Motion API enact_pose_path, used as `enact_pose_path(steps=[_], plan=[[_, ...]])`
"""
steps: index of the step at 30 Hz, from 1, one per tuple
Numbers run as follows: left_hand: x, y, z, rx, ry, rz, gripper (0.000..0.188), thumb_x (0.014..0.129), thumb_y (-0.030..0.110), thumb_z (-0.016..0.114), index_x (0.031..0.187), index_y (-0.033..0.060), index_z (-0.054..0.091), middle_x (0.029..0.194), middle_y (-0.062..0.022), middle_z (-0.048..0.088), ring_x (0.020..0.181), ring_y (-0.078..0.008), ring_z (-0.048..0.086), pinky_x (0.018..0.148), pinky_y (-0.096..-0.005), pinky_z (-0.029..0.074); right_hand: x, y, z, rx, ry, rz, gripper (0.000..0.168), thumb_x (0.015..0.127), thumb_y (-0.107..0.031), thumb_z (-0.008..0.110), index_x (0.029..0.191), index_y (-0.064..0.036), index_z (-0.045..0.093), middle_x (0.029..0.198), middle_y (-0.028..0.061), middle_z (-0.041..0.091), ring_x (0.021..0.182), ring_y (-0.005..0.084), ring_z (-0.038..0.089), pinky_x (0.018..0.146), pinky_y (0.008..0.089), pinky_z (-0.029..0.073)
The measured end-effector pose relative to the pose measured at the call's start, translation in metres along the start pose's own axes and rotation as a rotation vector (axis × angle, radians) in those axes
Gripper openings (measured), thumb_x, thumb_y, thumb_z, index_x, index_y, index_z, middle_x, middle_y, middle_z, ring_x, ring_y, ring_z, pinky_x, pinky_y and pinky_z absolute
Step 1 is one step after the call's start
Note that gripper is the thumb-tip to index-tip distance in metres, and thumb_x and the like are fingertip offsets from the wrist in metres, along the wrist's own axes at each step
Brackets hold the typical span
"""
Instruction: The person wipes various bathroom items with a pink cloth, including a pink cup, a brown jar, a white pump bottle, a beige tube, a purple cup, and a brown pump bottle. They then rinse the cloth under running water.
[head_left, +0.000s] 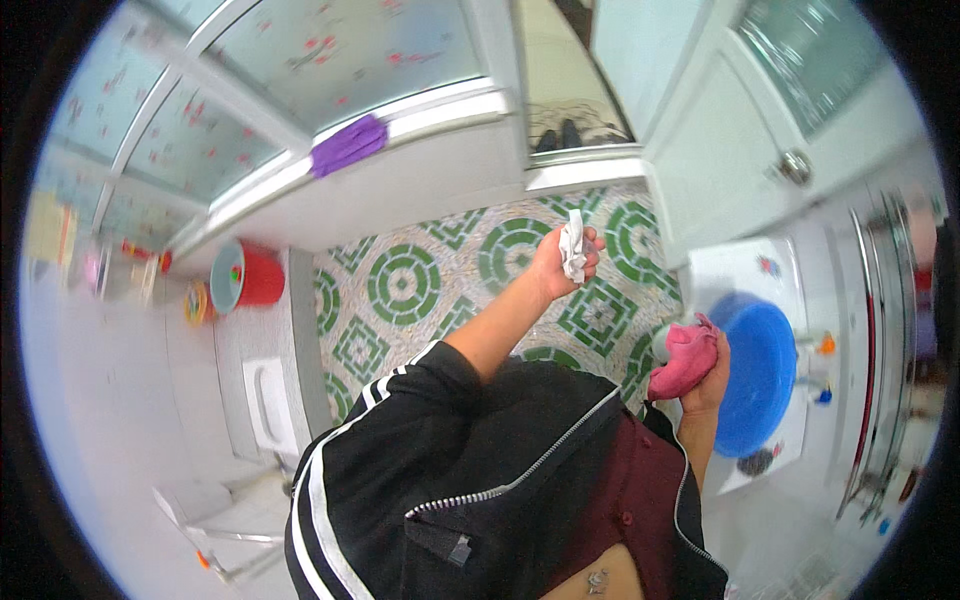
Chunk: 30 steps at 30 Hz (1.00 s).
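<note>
My left hand (551, 266) is stretched out over the patterned floor, gripping a crumpled white tissue or paper strip (574, 251). Some clear material seems to lie beside it in the palm, too small to make out. On the right, my right hand (709, 382) holds a bunched pink cloth (684, 356). That cloth is at the near left edge of a blue plastic basin (757, 375), which sits on the white washbasin (739, 262). Behind the pink cloth, a pale round object (661, 343) is partly hidden.
A purple cloth (349, 146) hangs over the partition ledge. On a raised step at left stand a red bucket (259, 277) and a squat toilet (270, 405). The door (727, 135) stands ajar by the threshold (585, 174). Taps (823, 343) and towel rails (870, 360) are at right.
</note>
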<state>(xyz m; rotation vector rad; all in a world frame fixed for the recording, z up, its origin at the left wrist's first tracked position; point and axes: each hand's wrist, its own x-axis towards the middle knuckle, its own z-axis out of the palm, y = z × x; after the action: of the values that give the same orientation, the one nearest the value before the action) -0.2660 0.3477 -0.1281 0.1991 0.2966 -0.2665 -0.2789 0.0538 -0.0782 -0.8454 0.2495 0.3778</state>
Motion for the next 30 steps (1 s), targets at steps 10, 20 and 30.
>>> enact_pose_path(steps=[10,20,30], plan=[[-0.265,0.237,-0.152,-0.307,0.411,0.777,0.032,0.087,0.037,0.042,0.064,0.0151,0.045,0.054,0.0023,0.04,0.041,-0.0121,0.032,0.038,-0.0265,0.025,0.055,0.175,0.231,-0.232,-0.48,0.394,0.047,0.092,-0.036,0.039,0.122,0.0,0.044,0.1,0.0129,0.059,0.09,0.0272,0.059,0.08,0.0393,0.049],[-0.493,0.242,-0.235,-0.468,0.666,1.356,0.034,0.083,0.048,0.055,0.08,0.015,0.056,0.053,0.0041,0.041,0.042,-0.0126,0.039,0.039,-0.0277,0.028,0.075,0.313,0.364,-0.43,-0.739,0.731,0.045,0.091,-0.038,0.042,0.119,-0.002,0.044,0.1,0.0151,0.059,0.092,0.0279,0.059,0.081,0.0398,0.049],[-0.565,0.26,-0.216,-0.684,0.866,1.735,0.04,0.087,0.045,0.039,0.097,0.0084,0.05,0.084,-0.0096,0.054,0.066,-0.022,0.05,0.055,-0.0336,0.037,0.121,0.45,0.478,-0.566,-0.937,0.951,0.045,0.089,-0.039,0.044,0.115,-0.003,0.047,0.099,0.0155,0.059,0.088,0.0274,0.06,0.074,0.0384,0.051]])
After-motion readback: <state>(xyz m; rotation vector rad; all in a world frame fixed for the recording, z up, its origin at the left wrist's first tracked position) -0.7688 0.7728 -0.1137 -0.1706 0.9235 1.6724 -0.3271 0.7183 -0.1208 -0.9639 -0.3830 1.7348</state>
